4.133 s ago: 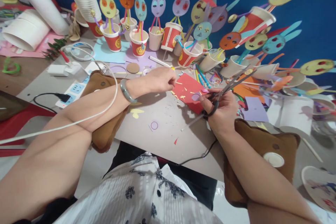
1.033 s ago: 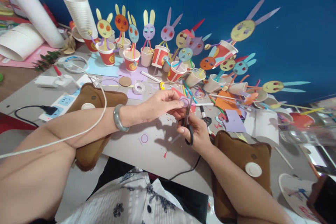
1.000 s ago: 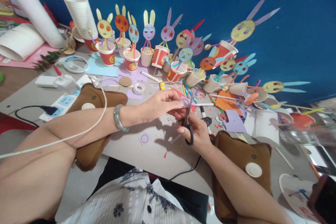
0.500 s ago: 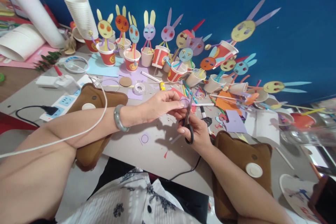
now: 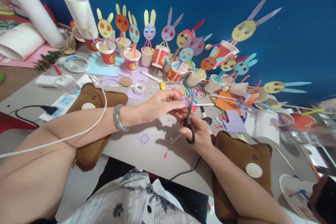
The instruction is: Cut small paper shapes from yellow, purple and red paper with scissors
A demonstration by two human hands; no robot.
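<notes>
My left hand (image 5: 170, 105) pinches a small piece of purple paper (image 5: 185, 102) with a circle drawn on it. Black-handled scissors (image 5: 192, 133) are gripped in my right hand (image 5: 201, 131), with a thumb through one loop. Their blades point up and lie against the right edge of the paper; whether they are parted is hard to tell. Below my hands, another purple paper scrap (image 5: 144, 139) with a drawn circle lies on the grey table (image 5: 157, 162). A tiny red scrap (image 5: 165, 154) is near it.
Paper cups with rabbit-faced figures (image 5: 109, 54) stand along the blue wall. Brown cushions (image 5: 243, 171) lie under both forearms. A white cable (image 5: 86, 129) crosses over my left arm. A tape roll (image 5: 139, 87), a power strip (image 5: 64, 101) and purple paper (image 5: 235, 120) are nearby.
The scissors and my right hand have shifted very slightly to the right, and the scissor handles have turned a little. My left hand stays in place with the purple paper.
</notes>
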